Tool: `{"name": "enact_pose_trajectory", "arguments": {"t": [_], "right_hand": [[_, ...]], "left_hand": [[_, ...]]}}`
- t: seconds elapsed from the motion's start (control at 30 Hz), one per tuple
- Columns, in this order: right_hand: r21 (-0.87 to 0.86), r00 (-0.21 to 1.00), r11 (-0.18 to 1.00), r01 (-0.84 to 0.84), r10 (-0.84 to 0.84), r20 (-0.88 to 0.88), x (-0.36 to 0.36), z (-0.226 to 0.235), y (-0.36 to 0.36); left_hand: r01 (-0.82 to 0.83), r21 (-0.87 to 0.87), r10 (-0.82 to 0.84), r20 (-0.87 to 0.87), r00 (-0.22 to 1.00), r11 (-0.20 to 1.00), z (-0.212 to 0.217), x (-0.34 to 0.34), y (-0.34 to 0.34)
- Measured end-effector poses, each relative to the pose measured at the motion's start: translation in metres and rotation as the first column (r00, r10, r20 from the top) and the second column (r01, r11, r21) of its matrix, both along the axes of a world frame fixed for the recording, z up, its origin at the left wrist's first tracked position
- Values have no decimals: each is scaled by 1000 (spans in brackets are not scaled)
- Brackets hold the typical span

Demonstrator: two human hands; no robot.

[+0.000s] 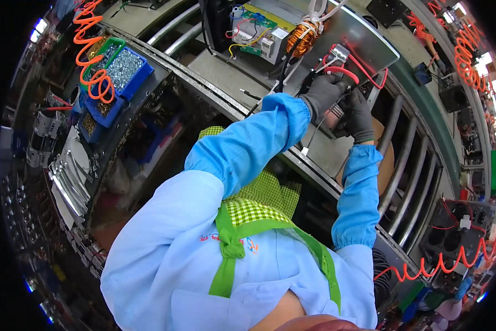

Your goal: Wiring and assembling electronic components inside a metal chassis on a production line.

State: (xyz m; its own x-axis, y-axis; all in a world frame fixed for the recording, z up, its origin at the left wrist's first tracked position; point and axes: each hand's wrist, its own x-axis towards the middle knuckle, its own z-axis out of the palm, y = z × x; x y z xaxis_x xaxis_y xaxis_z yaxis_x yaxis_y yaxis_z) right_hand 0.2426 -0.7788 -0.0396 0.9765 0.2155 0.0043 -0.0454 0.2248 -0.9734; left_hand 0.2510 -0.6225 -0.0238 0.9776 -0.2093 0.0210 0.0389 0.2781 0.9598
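Observation:
Both of my hands wear dark grey gloves and meet at a metal-plated electrical unit. My left hand (322,95) is closed beside a thick red cable (343,71); whatever its fingers hold is hidden. Close against it, my right hand (359,118) has its fingers curled inward around something I cannot make out. Between and below the hands shows a small ribbed part (334,113). Behind them stands a shiny metal panel (366,41) with thin red wires. A copper-wound coil (303,41) sits to the left of the panel, and a green circuit board (252,30) lies farther left.
Blue bins (131,74) of small metal parts stand at the left, under a coiled orange air hose (85,52). Metal rollers (394,160) run along the line at the right. A loose white connector (304,150) hangs at the bench's near edge.

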Motion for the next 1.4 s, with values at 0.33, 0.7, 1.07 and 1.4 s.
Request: {"name": "enact_pose_trajectory", "arguments": {"t": [0.33,0.7,1.07,1.4], "right_hand": [[-25,999,999,32,-31,36,0,1,-1],[-114,979,981,154,-136,149,-5,4,3],[-397,835,796,457,-231,498,-19,12,21],[-377,851,816,439,-241,467,-20,15,24]], "left_hand": [[-122,-128,134,95,986,984,-12,-2,-14],[-262,232,235,138,962,937,-1,2,-16],[-253,94,237,155,959,963,-8,5,-21],[-252,-92,263,142,954,963,-27,2,-30]]}}
